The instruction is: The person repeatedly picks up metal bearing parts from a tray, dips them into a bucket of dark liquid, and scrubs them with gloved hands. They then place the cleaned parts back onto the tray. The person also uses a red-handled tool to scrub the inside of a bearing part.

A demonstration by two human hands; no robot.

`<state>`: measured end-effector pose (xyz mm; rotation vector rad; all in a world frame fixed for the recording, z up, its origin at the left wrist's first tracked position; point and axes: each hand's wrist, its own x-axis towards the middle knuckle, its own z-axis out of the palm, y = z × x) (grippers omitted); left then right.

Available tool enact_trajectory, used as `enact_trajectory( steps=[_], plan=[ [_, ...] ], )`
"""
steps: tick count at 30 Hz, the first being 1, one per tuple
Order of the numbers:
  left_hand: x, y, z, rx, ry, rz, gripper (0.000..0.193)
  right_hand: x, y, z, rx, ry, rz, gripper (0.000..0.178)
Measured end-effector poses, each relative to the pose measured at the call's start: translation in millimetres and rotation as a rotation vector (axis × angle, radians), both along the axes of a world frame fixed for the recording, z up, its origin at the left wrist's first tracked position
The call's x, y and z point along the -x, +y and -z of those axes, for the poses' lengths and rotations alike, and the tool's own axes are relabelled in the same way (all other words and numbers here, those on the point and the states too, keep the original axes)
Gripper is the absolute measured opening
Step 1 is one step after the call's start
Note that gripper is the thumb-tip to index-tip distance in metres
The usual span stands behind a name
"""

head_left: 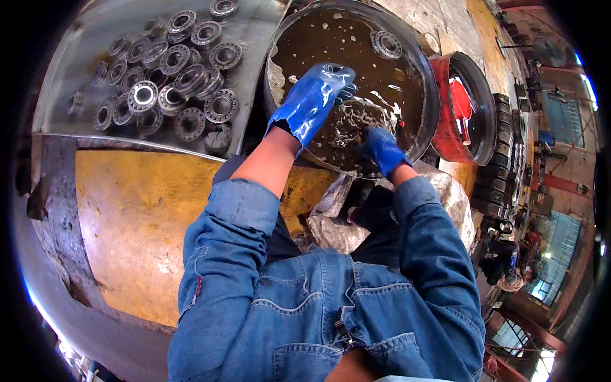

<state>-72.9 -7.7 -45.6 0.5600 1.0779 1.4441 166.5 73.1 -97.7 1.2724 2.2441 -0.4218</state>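
Observation:
A wide round basin (pixel 428 105) of murky brown liquid stands in front of me. Over its left part is my left hand (pixel 330 83) in a wet blue rubber glove, fingers curled downward; what they close on, if anything, is hidden under the hand. My right hand (pixel 384 151), gloved the same way, reaches over the near right rim with its fingers at the liquid, where they are hidden. Ripples and foam (pixel 363 121) spread between the two hands. One roller bearing (pixel 387 45) sits at the basin's far right, apart from both hands.
Left of the basin, a metal sheet (pixel 245 105) carries many loose steel bearings (pixel 174 59). A cut red drum (pixel 445 127) on the right contains a red round object (pixel 459 99). Stacked dark ring-shaped parts (pixel 503 146) stand beyond it. A yellow board (pixel 140 223) lies at near left.

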Motion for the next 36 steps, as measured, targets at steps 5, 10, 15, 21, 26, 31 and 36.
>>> enact_trajectory(
  steps=[5, 10, 15, 21, 26, 31, 36],
  plan=[
    [-10.1, 10.7, -3.3, -0.049, 0.06, 0.035, 0.037, -51.5, 6.5, 34.2, -0.04, 0.241, 0.119, 0.033],
    [-2.2, -0.3, -3.3, -0.01, -0.005, 0.035, 0.04, 15.9, 9.4, 26.7, -0.007, -0.268, -0.471, 0.025],
    [2.3, -2.9, -14.6, 0.044, 0.028, 0.054, 0.041, -12.5, 7.8, 29.3, -0.032, -0.112, -0.027, 0.03],
    [-3.8, 4.1, -8.5, -0.016, 0.053, 0.07, 0.041, -48.3, 9.5, 42.4, -0.096, 0.163, -0.089, 0.035],
    [-3.0, 1.1, -6.2, 0.012, 0.038, 0.042, 0.041, 12.7, 4.6, 14.6, 0.045, -0.26, -0.328, 0.027],
    [-1.5, 7.2, 5.5, -0.033, 0.145, 0.051, 0.04, -46.1, 3.5, 17.0, -0.05, 0.231, -0.06, 0.03],
    [-8.2, 8.3, -1.6, -0.048, 0.005, 0.056, 0.04, -53.3, 4.3, 40.4, -0.007, 0.138, 0.177, 0.031]
  ],
)
